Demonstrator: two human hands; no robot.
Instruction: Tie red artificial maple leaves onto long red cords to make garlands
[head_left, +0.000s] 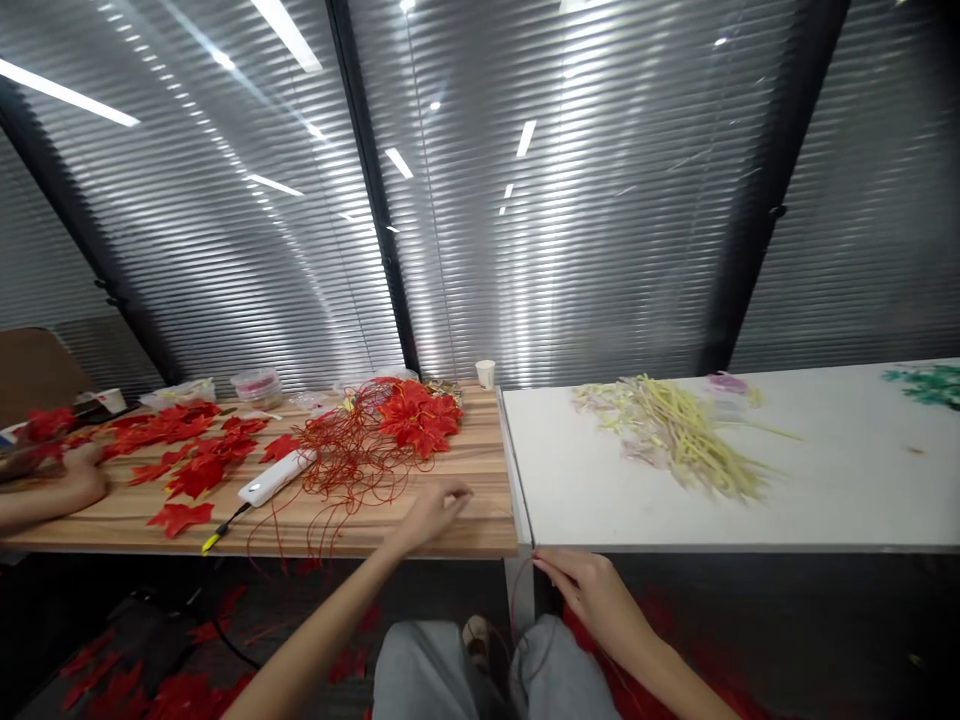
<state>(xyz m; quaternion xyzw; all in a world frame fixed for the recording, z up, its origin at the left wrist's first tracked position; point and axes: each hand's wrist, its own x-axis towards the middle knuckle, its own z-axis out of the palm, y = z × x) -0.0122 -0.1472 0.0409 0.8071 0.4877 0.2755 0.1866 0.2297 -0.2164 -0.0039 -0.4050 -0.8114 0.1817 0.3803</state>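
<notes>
My right hand (592, 592) is in front of the seam between the two tables, thumb and fingers pinched on a thin red cord (514, 600). The cord hangs in a loop from the fingertips toward my lap. Over the front of the wooden table, my left hand (433, 517) is closed, its fingertips together; whatever they may hold is too small to make out. Beyond it lies a loose tangle of red cord (352, 455), with a red fabric flower (421, 415) at its right side. A white device with a cable (274, 478) touches the tangle's left edge.
Red leaf-shaped pieces (199, 470) cover the left part of the wooden table (480, 515). Another person's hand (82, 480) rests there. A paper cup (486, 374) stands at the back. Yellow stems (697, 440) and a green bunch (926, 383) lie on the white table (840, 510).
</notes>
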